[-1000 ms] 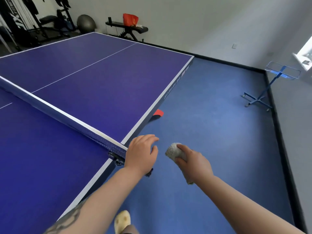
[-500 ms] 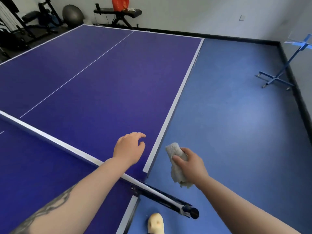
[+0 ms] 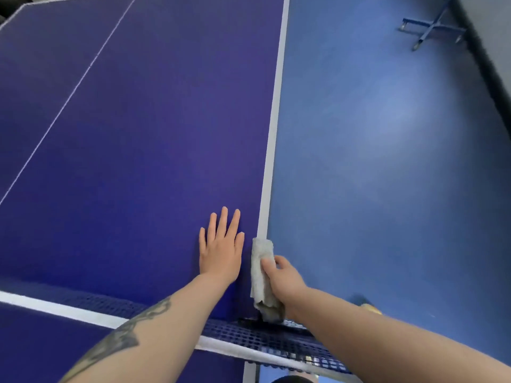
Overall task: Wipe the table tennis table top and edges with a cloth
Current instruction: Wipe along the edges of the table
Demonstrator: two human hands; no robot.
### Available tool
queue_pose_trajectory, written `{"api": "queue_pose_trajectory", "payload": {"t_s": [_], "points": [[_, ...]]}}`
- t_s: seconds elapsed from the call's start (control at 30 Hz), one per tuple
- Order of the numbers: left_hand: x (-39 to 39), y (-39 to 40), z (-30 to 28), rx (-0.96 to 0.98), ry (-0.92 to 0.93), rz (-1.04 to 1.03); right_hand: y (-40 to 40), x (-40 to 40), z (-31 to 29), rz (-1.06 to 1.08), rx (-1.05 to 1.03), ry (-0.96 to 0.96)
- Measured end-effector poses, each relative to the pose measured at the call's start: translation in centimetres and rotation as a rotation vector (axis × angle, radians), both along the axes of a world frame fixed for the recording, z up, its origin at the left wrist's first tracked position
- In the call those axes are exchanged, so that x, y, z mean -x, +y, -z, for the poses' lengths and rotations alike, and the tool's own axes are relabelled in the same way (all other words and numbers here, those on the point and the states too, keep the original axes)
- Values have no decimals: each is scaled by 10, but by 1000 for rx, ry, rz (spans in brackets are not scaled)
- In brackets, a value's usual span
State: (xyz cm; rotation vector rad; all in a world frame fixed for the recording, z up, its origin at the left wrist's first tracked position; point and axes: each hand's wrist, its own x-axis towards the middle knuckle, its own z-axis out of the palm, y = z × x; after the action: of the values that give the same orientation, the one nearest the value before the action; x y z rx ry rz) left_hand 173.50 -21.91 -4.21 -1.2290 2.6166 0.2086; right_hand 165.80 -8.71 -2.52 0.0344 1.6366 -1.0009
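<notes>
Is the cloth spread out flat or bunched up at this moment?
Bunched. The cloth is a long rumpled roll against the table's white side edge, gripped by the right hand; the left hand lies flat beside it.

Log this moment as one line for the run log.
phase: wiping side edge | right hand: holds cloth on table edge near net | left hand: flat on tabletop

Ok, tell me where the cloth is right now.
In the head view the cloth is low and right of centre, gripped by the right hand against the table's white side edge, beside the flat left hand, just past the net.
</notes>
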Motion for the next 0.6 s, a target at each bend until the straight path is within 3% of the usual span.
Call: {"api": "queue_pose_trajectory", "payload": {"t_s": [0.2,0.37,0.5,0.6], "points": [[2,-1,17,81,112,-17,-11,-12,8,-61,46,42],[7,-1,20,81,156,-44,-26,-12,8,-43,31,217],[23,-2,22,95,197,-124,-16,-52,11,15,-17,181],[39,-5,24,121,222,-213,-37,-34,25,37,-9,233]]}}
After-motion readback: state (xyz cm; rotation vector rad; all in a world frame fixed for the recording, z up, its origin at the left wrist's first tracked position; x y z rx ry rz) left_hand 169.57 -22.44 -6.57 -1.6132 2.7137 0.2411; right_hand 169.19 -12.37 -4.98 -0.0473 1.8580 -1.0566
